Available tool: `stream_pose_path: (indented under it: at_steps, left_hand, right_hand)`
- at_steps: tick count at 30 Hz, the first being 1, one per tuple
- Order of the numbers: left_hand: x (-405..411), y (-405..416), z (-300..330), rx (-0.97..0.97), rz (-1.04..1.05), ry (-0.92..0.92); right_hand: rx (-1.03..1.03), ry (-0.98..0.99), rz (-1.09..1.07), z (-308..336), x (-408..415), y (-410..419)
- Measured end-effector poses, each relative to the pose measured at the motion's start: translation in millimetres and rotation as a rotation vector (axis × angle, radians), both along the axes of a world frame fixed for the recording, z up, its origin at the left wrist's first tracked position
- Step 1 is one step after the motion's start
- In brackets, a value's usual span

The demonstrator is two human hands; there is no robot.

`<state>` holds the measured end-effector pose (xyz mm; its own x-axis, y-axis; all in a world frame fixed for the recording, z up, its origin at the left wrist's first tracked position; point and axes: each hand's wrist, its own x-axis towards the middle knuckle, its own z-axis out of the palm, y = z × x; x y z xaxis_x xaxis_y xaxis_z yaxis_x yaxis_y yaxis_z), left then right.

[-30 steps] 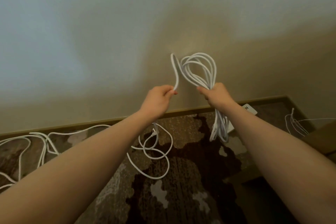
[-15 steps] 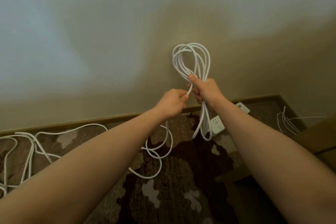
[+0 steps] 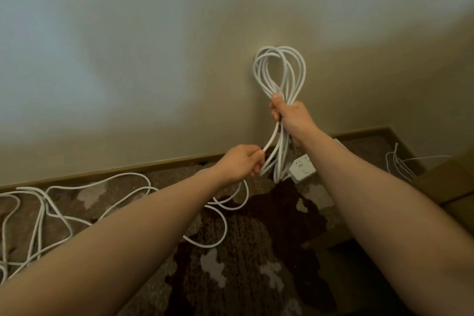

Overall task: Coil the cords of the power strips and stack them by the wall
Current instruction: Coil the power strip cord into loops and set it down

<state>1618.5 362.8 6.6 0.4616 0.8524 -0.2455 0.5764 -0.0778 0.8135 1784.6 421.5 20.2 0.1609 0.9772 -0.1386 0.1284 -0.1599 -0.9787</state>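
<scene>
Step in hand: coiling one cord, judged mid-way, since slack lies loose on the floor and nothing looks stacked yet
Right hand (image 3: 291,117): raised in front of the wall (image 3: 128,59), fingers clenched round the gathered coil (image 3: 279,72) at its waist; loops stand above the fist and more hang below it
Left hand (image 3: 242,163): lower and to the left, fingers curled round the free run of cord (image 3: 270,140), which rises from this hand to the right fist
Power strip (image 3: 302,168): white block hanging or lying just below the coil's lower loops, near the baseboard; I cannot tell whether it touches the floor
Loose cord on carpet (image 3: 223,236): trails from under the left hand in open curves across the patterned carpet (image 3: 256,251)
Other cord (image 3: 38,213): a tangled white run at far left, not yet coiled
Thin cord (image 3: 396,164): small loops at far right, near the wall corner
Next move calls for: sliding the left hand down the slack, lifting a loop of matching size and laying it into the right fist without letting the held loops slip or twist
</scene>
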Motion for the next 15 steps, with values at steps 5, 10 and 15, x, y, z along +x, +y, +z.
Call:
stream_pose_path:
  at_steps: [5,10,15]
  left_hand:
    - [-38.2,-0.2,-8.1,-0.027,-0.011,-0.007]
    - [-56.3,4.5,-8.0,-0.017,-0.049,0.059]
    - [-66.9,-2.6,-13.5,-0.235,-0.065,0.007]
  right_hand:
    - [-0.053,0.396,0.047,2.7,-1.7,1.2]
    - [-0.055,0.410,0.129,7.1,3.6,4.5]
    - [0.032,0.012,-0.129,5.3,12.0,11.8]
